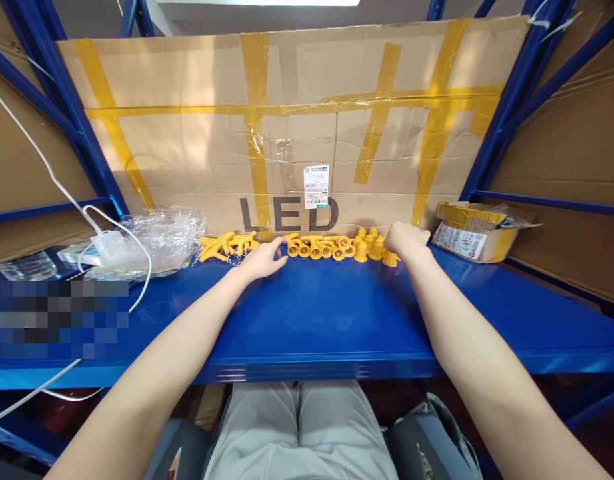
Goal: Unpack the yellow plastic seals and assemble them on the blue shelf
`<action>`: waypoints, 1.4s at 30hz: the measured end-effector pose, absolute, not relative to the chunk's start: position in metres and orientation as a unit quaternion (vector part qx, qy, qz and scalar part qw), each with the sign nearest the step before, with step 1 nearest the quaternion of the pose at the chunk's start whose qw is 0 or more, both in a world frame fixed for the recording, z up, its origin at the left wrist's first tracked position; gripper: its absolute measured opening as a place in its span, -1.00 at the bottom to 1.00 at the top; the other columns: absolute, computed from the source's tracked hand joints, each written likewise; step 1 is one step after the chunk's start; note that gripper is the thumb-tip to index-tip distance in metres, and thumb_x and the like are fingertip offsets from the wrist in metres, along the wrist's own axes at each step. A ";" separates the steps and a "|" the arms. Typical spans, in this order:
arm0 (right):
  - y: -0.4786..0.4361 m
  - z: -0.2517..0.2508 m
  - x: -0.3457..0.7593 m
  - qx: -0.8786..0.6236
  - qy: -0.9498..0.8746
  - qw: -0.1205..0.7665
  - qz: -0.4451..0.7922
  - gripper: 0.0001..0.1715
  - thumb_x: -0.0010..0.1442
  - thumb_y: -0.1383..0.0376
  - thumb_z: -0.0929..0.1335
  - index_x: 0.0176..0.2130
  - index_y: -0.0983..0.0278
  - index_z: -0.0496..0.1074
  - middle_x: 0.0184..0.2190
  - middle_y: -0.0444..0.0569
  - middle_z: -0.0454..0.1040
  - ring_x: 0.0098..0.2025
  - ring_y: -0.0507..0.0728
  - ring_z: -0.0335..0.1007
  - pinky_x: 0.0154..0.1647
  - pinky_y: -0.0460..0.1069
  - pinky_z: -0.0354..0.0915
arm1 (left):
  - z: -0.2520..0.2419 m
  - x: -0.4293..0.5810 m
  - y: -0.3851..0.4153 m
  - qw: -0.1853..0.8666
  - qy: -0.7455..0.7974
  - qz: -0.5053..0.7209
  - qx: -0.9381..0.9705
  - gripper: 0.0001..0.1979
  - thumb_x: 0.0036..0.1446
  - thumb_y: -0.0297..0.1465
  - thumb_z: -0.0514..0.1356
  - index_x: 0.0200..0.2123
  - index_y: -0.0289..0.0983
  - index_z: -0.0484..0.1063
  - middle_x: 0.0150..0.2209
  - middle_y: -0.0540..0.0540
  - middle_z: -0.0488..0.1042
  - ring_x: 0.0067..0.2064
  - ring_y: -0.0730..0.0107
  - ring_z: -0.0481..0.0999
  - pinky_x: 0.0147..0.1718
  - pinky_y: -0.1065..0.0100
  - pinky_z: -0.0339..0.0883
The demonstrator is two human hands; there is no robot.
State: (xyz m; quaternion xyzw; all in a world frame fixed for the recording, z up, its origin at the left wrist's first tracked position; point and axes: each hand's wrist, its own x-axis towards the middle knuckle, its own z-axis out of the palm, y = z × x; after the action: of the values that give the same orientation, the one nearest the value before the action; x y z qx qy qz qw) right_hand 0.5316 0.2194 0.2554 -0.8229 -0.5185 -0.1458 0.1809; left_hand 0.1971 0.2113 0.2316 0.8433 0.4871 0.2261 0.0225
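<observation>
My left hand (263, 260) is open, thumb and fingers apart, between two groups of small yellow plastic parts. On its left lies a heap of yellow branched pieces (219, 247) with thin metal chains among them. To its right is a row of yellow pieces with round, cup-like ends (315, 253) facing me. Farther right, several yellow cup-shaped pieces (361, 251) stand upright. My right hand (407, 239) is curled closed at the right end of that group, on a yellow cup-shaped piece (389, 259); its fingertips are largely hidden.
The blue metal shelf (331, 320) carries everything. A large taped cardboard sheet (197, 153) rises behind. Clear plastic bags (161, 240), a white charger (107, 247) and its cable are at left. A small open carton (474, 233) stands at right; blue posts frame both sides.
</observation>
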 end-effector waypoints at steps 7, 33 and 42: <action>0.227 0.248 0.536 -0.820 -0.538 0.148 -0.129 -0.69 0.17 0.16 0.31 -0.26 0.28 0.56 -0.34 0.23 0.56 -0.17 0.33 0.52 -0.09 0.34 0.21 | 0.232 0.197 0.211 0.020 0.490 0.220 0.843 -0.53 0.13 -0.23 0.07 0.11 -0.21 0.28 -0.20 -0.06 0.55 -0.24 0.27 0.54 -0.29 0.32 0.33; 0.193 0.245 0.451 -0.630 -0.749 0.194 0.075 -0.79 0.29 0.16 0.31 -0.21 0.28 0.33 -0.53 -0.14 0.45 -0.64 -0.03 0.29 -0.53 -0.13 0.17 | 0.245 0.176 0.220 -0.118 0.658 0.229 0.708 -0.67 0.15 -0.41 0.01 -0.09 -0.23 0.49 -0.11 -0.18 0.56 -0.04 0.10 0.51 -0.11 0.19 0.38; 0.200 0.235 0.448 -0.623 -0.742 0.232 0.089 -0.73 0.27 0.11 0.31 -0.32 0.27 0.36 -0.55 -0.14 0.47 -0.66 -0.02 0.28 -0.55 -0.12 0.16 | 0.231 0.114 0.242 -0.090 0.802 0.157 0.569 -0.59 0.03 -0.50 0.16 0.00 -0.25 0.45 0.12 -0.35 0.38 0.17 -0.12 0.33 0.01 -0.02 0.29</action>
State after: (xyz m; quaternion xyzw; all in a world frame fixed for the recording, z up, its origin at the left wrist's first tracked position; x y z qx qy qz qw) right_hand 0.4484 0.2002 0.2353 -0.6229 -0.7418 0.0888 0.2320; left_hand 0.1144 0.2423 0.2306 0.5686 0.8024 0.1571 -0.0904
